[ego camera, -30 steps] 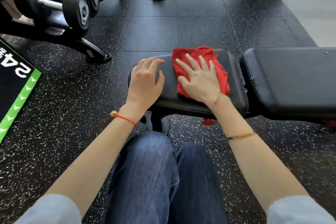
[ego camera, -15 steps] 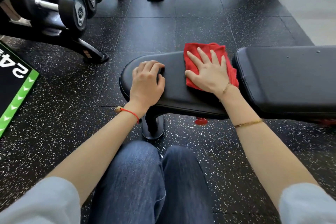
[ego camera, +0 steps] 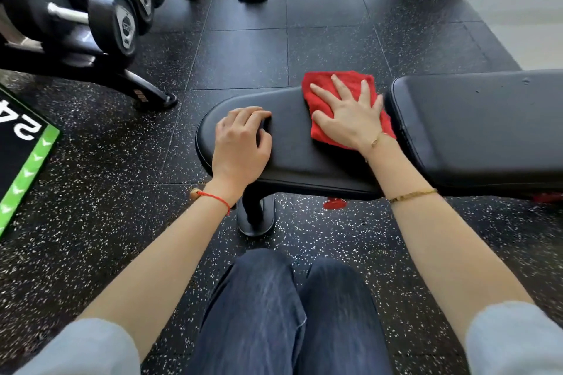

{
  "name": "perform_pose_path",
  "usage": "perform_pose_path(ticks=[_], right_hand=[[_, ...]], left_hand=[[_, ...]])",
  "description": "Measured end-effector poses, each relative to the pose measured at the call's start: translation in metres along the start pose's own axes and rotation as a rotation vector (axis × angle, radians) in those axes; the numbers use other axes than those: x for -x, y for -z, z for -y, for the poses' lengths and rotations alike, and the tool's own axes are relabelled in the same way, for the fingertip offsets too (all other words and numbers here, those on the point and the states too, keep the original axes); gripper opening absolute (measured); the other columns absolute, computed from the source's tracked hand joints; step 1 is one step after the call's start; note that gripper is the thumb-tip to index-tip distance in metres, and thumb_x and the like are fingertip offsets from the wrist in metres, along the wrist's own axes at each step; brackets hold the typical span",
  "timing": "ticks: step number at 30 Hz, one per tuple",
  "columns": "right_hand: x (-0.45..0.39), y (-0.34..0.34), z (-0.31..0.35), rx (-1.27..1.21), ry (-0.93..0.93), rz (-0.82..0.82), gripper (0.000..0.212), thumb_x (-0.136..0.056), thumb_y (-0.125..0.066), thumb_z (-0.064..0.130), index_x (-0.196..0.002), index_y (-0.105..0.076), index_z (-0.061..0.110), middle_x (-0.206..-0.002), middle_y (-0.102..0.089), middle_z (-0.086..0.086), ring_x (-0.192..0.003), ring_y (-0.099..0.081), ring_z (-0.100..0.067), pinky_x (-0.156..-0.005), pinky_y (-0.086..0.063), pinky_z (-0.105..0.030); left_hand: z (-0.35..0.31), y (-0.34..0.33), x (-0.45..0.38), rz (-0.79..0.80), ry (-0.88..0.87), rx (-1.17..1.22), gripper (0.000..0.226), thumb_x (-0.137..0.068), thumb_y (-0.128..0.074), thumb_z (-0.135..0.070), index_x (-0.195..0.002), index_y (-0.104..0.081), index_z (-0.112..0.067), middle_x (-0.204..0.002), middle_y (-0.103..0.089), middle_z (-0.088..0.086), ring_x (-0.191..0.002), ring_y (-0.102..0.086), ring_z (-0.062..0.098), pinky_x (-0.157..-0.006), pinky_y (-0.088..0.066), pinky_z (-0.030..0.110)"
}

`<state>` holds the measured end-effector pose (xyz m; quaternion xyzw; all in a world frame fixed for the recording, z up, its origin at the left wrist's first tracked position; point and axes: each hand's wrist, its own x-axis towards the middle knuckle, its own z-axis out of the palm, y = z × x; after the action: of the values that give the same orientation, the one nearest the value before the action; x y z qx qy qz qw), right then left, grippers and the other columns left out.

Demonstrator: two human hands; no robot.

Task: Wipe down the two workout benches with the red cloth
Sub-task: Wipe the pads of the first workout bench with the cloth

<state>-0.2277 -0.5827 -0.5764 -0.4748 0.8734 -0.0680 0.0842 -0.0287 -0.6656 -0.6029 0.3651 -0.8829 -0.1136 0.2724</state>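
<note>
Cloth (ego camera: 330,87), red and crumpled, lies on the right end of the seat pad (ego camera: 292,143), with its right edge at the gap before the back pad (ego camera: 481,128). The right hand (ego camera: 350,119) lies flat on the cloth, fingers straight and spread, palm pressing down. The left hand (ego camera: 240,146) rests on the left end of the seat pad, fingers curled with the tips on the surface and nothing held. Both pads are black and belong to one desk, whose foot (ego camera: 256,219) stands on the speckled black floor (ego camera: 128,146). A red cord sits on the left wrist and gold chains on the right forearm. A rack of dumbbells (ego camera: 112,18) stands at the upper left, and a black mat with a green border (ego camera: 27,161) lies at the left edge. Knees in blue jeans (ego camera: 274,313) show at the bottom.
</note>
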Motion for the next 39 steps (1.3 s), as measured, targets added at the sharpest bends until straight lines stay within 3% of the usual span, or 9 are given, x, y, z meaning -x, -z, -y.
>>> perform_pose_path(ticks=[9, 11, 15, 19, 25, 28, 32, 36, 39], right_hand=[[0.069, -0.015, 0.010, 0.042, 0.241, -0.124, 0.060, -0.088, -0.040, 0.051, -0.147, -0.026, 0.049, -0.160, -0.022, 0.012, -0.147, -0.017, -0.029, -0.120, -0.010, -0.050], [0.071, -0.015, 0.001, 0.028, 0.159, -0.146, 0.058, -0.089, -0.040, 0.050, -0.146, -0.028, 0.050, -0.160, -0.023, 0.013, -0.148, -0.016, -0.031, -0.119, -0.009, -0.052], [0.031, -0.004, -0.003, -0.042, -0.108, -0.044, 0.057, -0.092, -0.038, 0.054, -0.146, -0.019, 0.056, -0.162, -0.009, 0.018, -0.149, 0.001, -0.035, -0.117, -0.002, -0.061], [0.012, -0.002, 0.013, -0.005, -0.073, -0.034, 0.059, -0.092, -0.036, 0.053, -0.147, -0.016, 0.053, -0.162, -0.006, 0.016, -0.150, 0.000, -0.034, -0.118, 0.000, -0.059], [0.062, -0.012, 0.013, 0.036, 0.177, -0.111, 0.066, -0.089, -0.046, 0.053, -0.150, -0.023, 0.045, -0.162, -0.016, 0.009, -0.149, -0.013, -0.029, -0.121, -0.006, -0.049], [0.060, -0.009, -0.001, 0.009, 0.070, -0.141, 0.068, -0.088, -0.052, 0.055, -0.149, -0.025, 0.045, -0.163, -0.015, 0.006, -0.149, -0.013, -0.031, -0.120, -0.006, -0.051], [0.044, -0.002, -0.002, -0.039, -0.113, -0.041, 0.068, -0.085, -0.047, 0.064, -0.145, -0.016, 0.057, -0.162, -0.005, 0.018, -0.148, 0.000, -0.041, -0.115, -0.003, -0.064], [0.054, -0.006, 0.000, -0.005, -0.016, -0.063, 0.064, -0.090, -0.042, 0.050, -0.149, -0.018, 0.049, -0.162, -0.009, 0.015, -0.147, -0.005, -0.040, -0.117, -0.009, -0.059], [0.070, -0.008, -0.002, 0.013, 0.137, -0.142, 0.060, -0.091, -0.044, 0.036, -0.149, -0.030, 0.035, -0.160, -0.023, 0.009, -0.144, -0.019, -0.035, -0.116, -0.017, -0.049]], left_hand=[[0.005, -0.002, 0.001, 0.017, -0.015, -0.001, 0.036, -0.089, -0.052, -0.020, -0.123, -0.064, -0.017, -0.132, -0.061, -0.001, -0.126, -0.050, 0.024, -0.106, -0.032, 0.038], [0.007, -0.002, 0.001, 0.020, -0.019, 0.002, 0.036, -0.089, -0.052, -0.020, -0.124, -0.064, -0.017, -0.132, -0.061, 0.000, -0.126, -0.050, 0.024, -0.107, -0.033, 0.039], [0.003, -0.001, 0.000, 0.020, -0.016, 0.002, 0.036, -0.089, -0.051, -0.019, -0.123, -0.063, -0.015, -0.132, -0.061, 0.002, -0.127, -0.050, 0.026, -0.108, -0.033, 0.042], [0.000, -0.001, 0.001, 0.021, -0.006, -0.031, 0.038, -0.088, -0.048, -0.020, -0.122, -0.063, -0.014, -0.132, -0.060, 0.004, -0.127, -0.049, 0.028, -0.109, -0.034, 0.044], [0.002, -0.003, 0.001, 0.016, -0.016, -0.047, 0.039, -0.087, -0.046, -0.022, -0.122, -0.062, -0.014, -0.131, -0.060, 0.005, -0.126, -0.050, 0.029, -0.108, -0.034, 0.045], [0.002, -0.003, 0.001, 0.012, -0.013, -0.034, 0.039, -0.088, -0.047, -0.021, -0.123, -0.062, -0.014, -0.131, -0.060, 0.005, -0.126, -0.050, 0.029, -0.109, -0.034, 0.045], [-0.001, -0.002, 0.000, 0.016, -0.008, -0.051, 0.038, -0.089, -0.047, -0.021, -0.123, -0.062, -0.014, -0.131, -0.060, 0.004, -0.127, -0.049, 0.027, -0.109, -0.034, 0.043], [-0.002, -0.005, 0.002, -0.002, -0.007, -0.070, 0.035, -0.090, -0.048, -0.020, -0.122, -0.063, -0.014, -0.131, -0.060, 0.004, -0.127, -0.049, 0.027, -0.109, -0.033, 0.042], [-0.004, -0.004, 0.002, 0.009, -0.002, -0.092, 0.033, -0.094, -0.048, -0.019, -0.123, -0.063, -0.014, -0.132, -0.060, 0.004, -0.127, -0.049, 0.028, -0.111, -0.031, 0.042]])
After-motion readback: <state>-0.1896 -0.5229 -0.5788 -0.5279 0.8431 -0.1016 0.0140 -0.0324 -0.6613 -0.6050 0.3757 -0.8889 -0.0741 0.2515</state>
